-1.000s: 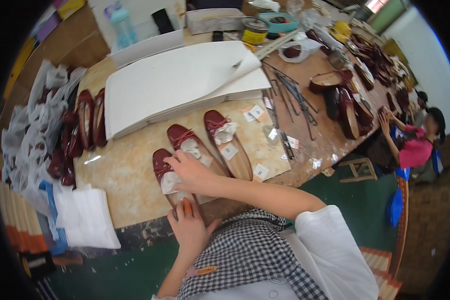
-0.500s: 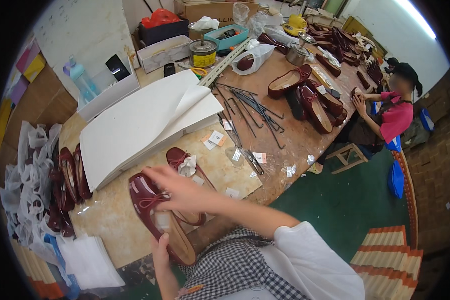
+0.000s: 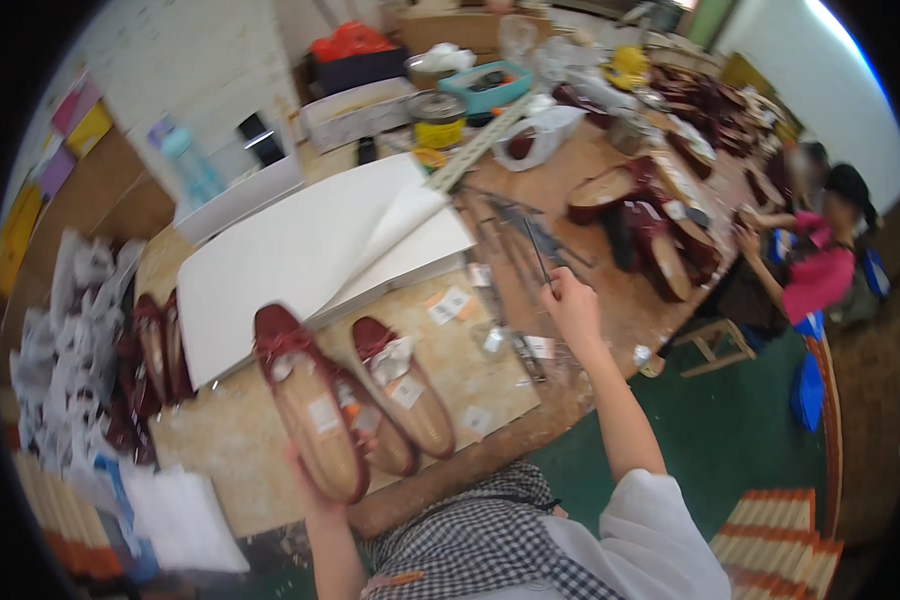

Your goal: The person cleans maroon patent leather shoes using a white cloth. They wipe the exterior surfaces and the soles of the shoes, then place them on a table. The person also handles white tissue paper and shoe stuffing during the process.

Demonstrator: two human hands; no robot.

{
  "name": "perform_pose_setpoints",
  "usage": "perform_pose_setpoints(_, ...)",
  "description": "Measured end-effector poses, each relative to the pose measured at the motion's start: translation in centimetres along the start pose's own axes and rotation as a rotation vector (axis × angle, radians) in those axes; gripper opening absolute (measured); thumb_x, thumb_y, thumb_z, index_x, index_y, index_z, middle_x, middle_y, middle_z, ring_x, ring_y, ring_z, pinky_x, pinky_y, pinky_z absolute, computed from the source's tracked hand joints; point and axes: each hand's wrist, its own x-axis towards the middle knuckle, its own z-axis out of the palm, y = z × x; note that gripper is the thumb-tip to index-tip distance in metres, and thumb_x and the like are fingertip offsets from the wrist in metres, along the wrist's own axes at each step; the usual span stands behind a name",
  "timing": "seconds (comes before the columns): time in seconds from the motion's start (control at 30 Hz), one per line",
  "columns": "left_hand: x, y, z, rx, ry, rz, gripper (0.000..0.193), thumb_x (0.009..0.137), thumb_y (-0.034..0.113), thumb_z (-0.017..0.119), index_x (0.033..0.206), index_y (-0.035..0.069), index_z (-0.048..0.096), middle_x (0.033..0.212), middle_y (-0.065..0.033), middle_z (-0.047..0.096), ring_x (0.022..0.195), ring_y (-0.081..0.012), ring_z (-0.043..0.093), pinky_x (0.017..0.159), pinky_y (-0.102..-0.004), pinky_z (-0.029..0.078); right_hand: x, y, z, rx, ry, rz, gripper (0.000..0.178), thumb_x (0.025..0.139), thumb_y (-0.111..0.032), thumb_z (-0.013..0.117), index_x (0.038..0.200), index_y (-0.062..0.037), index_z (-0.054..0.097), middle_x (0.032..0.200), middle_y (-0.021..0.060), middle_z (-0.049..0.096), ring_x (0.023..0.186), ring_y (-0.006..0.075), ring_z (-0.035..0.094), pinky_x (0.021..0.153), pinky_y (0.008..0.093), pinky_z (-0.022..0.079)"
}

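Observation:
My left hand [image 3: 313, 487] is closed around the heel end of a dark red flat shoe [image 3: 303, 405] with a bow and a pale insole, tilted above the near table. Right beside it lie two more dark red shoes [image 3: 432, 425], one partly hidden behind the held one; white paper is stuffed in the toe of the right one. Out to the right, my right hand [image 3: 575, 305] pinches a thin dark metal rod [image 3: 536, 248] that points up and away. Under it spreads a pile of similar bent dark rods [image 3: 515, 215] on the brown tabletop.
A stack of white sheets [image 3: 290, 250] lies behind the shoes. Small tags [image 3: 450, 303] and scissors [image 3: 527, 355] are near the table edge. More red shoes [image 3: 660, 235] stand farther right, where a person in pink [image 3: 815, 265] sits working. Plastic-wrapped shoes [image 3: 80, 340] fill the left.
My right hand has left the shoe's bow and swung right to the rods, now gripping one. The shoe in my left hand has turned more upright and its opening faces me.

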Motion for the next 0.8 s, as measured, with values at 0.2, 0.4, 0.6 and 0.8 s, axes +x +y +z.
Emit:
perform_pose_setpoints(0.2,1.6,0.2,-1.3,0.308,0.226,0.054,0.088,0.086,0.073,0.029,0.133,0.001,0.042,0.115,-0.0180,0.060,0.090,-0.0274,0.065,0.076,-0.0410,0.055,-8.5,-18.7,-2.7,0.675,-0.688,-0.089,0.035,0.086,-0.015,0.064,0.120,-0.0062,0.061,0.052,0.0081,0.044,0.046,0.0121,0.039,0.046,0.0294,0.035)
perform_pose_setpoints(0.4,0.1,0.7,-2.5,0.494,0.264,0.312,0.070,0.094,0.057,0.037,0.133,0.000,0.040,0.122,-0.0109,0.055,0.110,-0.0198,0.055,0.094,-0.0343,0.044,-9.5,-23.7,-1.4,0.840,-0.839,-0.167,0.032,0.091,-0.016,0.056,0.120,-0.0016,0.059,0.053,0.0094,0.043,0.048,0.0114,0.039,0.047,0.0287,0.034)
perform_pose_setpoints(0.6,-1.1,0.1,-1.7,0.559,0.233,0.344,0.074,0.092,0.060,0.039,0.133,-0.001,0.040,0.125,-0.0112,0.053,0.112,-0.0185,0.053,0.095,-0.0330,0.043,-9.9,-25.9,-0.9,0.726,-0.564,-0.270,0.028,0.090,-0.017,0.057,0.110,0.0008,0.064,0.054,0.0145,0.052,0.043,0.0227,0.051,0.044,0.0342,0.038)
perform_pose_setpoints(0.8,-2.0,-3.9,-2.6,0.591,0.562,0.260,0.079,0.095,0.064,0.017,0.137,0.001,0.039,0.134,-0.0118,0.047,0.123,-0.0221,0.046,0.104,-0.0339,0.035,-12.4,-26.3,2.0,0.521,-0.275,-0.511,0.028,0.089,-0.015,0.057,0.113,-0.0017,0.061,0.058,0.0131,0.059,0.047,0.0259,0.057,0.044,0.0368,0.043)
